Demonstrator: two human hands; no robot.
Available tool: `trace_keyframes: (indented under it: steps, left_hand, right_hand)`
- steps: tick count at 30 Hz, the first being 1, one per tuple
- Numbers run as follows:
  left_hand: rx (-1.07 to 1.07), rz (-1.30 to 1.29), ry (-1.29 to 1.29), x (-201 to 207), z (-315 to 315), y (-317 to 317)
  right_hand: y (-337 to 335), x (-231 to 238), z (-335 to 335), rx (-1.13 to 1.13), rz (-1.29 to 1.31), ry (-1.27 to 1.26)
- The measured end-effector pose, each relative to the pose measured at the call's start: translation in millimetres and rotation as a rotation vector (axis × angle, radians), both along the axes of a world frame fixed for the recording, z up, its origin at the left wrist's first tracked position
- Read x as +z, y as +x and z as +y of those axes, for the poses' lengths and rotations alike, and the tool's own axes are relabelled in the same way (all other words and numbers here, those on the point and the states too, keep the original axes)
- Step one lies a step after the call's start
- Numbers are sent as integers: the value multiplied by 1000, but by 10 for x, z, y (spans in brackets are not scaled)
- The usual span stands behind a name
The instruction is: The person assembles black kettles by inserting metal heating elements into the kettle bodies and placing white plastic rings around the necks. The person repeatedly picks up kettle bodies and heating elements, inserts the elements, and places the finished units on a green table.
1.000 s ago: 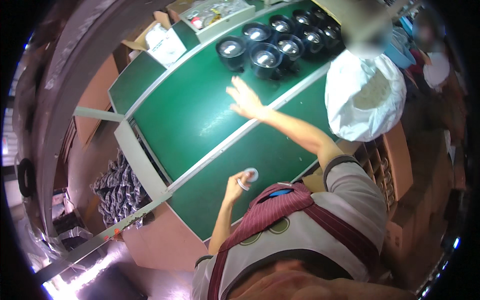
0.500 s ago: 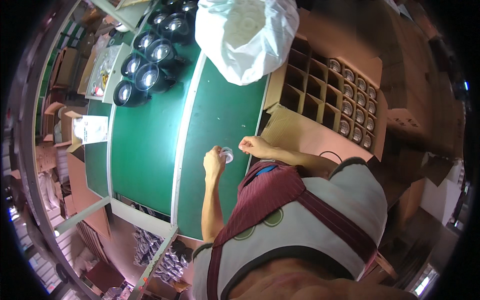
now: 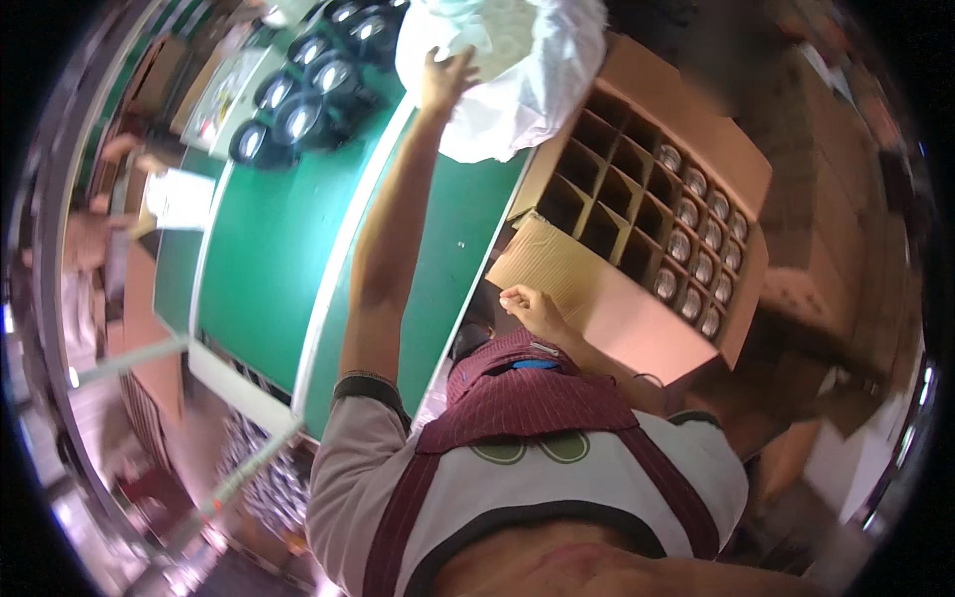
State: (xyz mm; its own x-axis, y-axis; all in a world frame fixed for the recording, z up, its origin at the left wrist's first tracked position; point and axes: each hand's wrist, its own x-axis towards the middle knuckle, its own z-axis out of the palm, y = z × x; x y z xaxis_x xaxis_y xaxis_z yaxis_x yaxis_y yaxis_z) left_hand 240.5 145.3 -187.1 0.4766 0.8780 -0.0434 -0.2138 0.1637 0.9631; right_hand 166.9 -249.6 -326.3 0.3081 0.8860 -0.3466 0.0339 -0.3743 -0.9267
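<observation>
My left hand (image 3: pixel 448 82) reaches far out over the near edge of a large white plastic bag (image 3: pixel 497 124), its fingers spread apart. Pale, translucent round pieces (image 3: pixel 507 35) lie inside the bag; a whitish one shows beside my fingertips, apparently not gripped. Close to my body, my right hand (image 3: pixel 534 310) is closed, thumb and fingertips pressed together, beside the flap of a cardboard box (image 3: pixel 587 294). Anything pinched there is too small to make out.
Several dark, shiny round cups (image 3: pixel 300 121) stand at the far left of the green table (image 3: pixel 269 249). To the right, the divided box holds several glass-like round items (image 3: pixel 679 245) in its compartments. More cardboard boxes (image 3: pixel 806 219) stand beyond it.
My left hand has moved from the near table up to the bag, and its fingers have opened. The clear ring it held is gone from that spot. My right hand has shifted slightly right.
</observation>
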Motion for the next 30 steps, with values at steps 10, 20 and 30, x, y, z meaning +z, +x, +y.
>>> trace_keyframes:
  steps: [10,20,30]
  left_hand:
    - [483,1052,-280,-1760,-4365,-3482]
    - [1697,955,-1977,-1734,-10386,-3293]
    - [1212,402,-1604,-2840,-9803,-1221]
  right_hand:
    - [591,-58,52,577,365,-220]
    - [-300,2561,875,850,700,1233]
    - [-2117,4110,-1074,1177,2098,1241]
